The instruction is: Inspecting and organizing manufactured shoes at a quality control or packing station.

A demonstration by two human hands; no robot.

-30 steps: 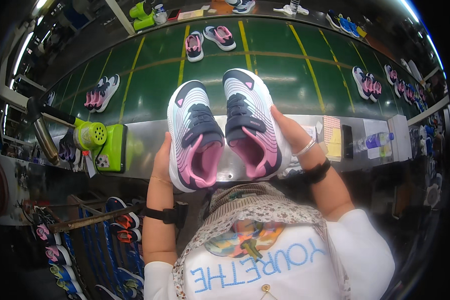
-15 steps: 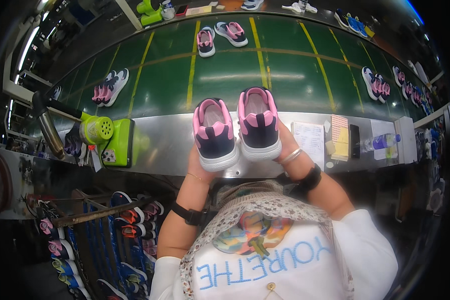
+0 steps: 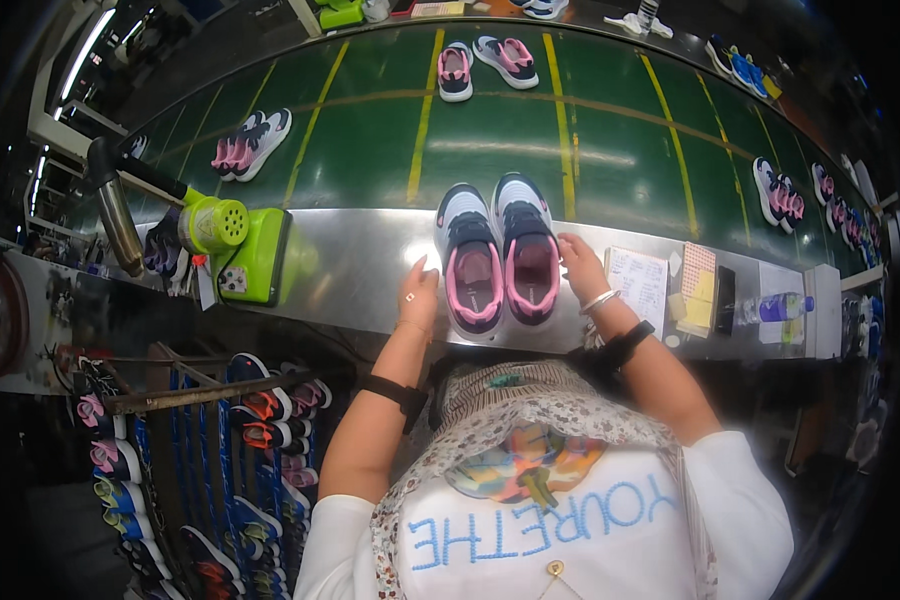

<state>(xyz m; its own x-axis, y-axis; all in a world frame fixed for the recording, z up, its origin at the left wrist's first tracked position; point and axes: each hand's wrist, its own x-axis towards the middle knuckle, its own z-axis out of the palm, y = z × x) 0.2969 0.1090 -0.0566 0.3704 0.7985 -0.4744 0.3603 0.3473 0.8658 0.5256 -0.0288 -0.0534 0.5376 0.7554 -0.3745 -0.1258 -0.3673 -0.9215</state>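
A pair of pink-lined sneakers (image 3: 472, 240) is set on the metal ledge (image 3: 360, 270); above it, the left hand (image 3: 420, 295) is held empty and unclosed, the right hand (image 3: 582, 268) likewise, its contact unclear. Beyond the ledge, a green surface (image 3: 370, 150) is striped yellow; below its left end, a shoe rack (image 3: 210, 393) is placed.

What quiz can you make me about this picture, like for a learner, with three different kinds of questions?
1. True or false: the left hand is apart from the pair of shoes between the hands.
2. Pick one: which hand is nearer the bottle with the purple cap? A) the left hand; B) the right hand.
3. Fill in: the toes of that pair point toward the ____ surface with yellow lines.

Key: 1. True. 2. B. 3. Green.
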